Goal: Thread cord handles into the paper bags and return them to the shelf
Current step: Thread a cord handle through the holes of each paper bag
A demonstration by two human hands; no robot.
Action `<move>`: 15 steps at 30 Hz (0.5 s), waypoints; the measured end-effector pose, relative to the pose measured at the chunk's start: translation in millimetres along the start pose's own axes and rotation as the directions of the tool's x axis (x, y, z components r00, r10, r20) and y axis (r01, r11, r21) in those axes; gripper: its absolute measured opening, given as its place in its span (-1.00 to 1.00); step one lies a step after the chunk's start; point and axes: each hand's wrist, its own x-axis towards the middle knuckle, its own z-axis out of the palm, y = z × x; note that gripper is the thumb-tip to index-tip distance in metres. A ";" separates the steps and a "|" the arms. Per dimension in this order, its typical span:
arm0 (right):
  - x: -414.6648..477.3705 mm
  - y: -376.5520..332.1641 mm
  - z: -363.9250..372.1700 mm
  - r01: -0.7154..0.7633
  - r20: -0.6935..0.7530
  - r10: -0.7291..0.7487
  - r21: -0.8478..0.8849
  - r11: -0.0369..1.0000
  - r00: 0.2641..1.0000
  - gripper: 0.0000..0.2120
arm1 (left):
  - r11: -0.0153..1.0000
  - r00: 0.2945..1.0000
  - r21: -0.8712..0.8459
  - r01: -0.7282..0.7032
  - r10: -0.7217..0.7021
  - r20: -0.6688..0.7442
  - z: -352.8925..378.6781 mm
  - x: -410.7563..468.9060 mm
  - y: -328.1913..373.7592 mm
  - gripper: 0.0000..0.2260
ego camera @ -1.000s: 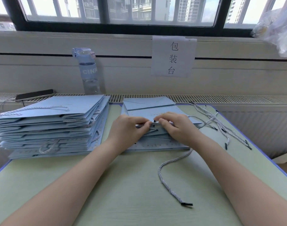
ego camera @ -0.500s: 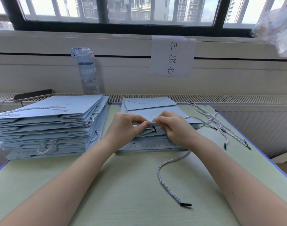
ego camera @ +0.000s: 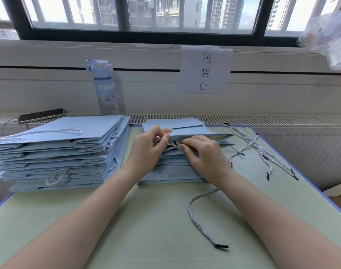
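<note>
A low stack of flat light-blue paper bags (ego camera: 171, 173) lies at the table's middle. My left hand (ego camera: 148, 150) pinches the raised top edge of the uppermost bag (ego camera: 196, 133). My right hand (ego camera: 202, 154) pinches a white-and-grey twisted cord (ego camera: 195, 216) just behind its black tip, at the bag's edge. The rest of that cord trails under my right wrist and loops toward me across the table, ending in a second black tip. The hole in the bag is hidden by my fingers.
A taller stack of blue bags with cord handles (ego camera: 59, 152) sits at the left. Several loose cords (ego camera: 262, 150) lie at the right near the table edge. A water bottle (ego camera: 105, 88), a phone (ego camera: 40, 115) and a paper sign (ego camera: 204, 69) stand behind.
My left hand has lifted the top bag's edge higher, opening a gap. The cord's black tip now stands up between my two hands.
</note>
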 end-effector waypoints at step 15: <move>-1.0 -2.1 5.1 -0.085 -0.053 0.088 0.053 0.995 0.995 -0.79 | 0.980 0.990 -0.154 0.129 -0.120 0.068 -0.1 4.9 -2.7 -0.75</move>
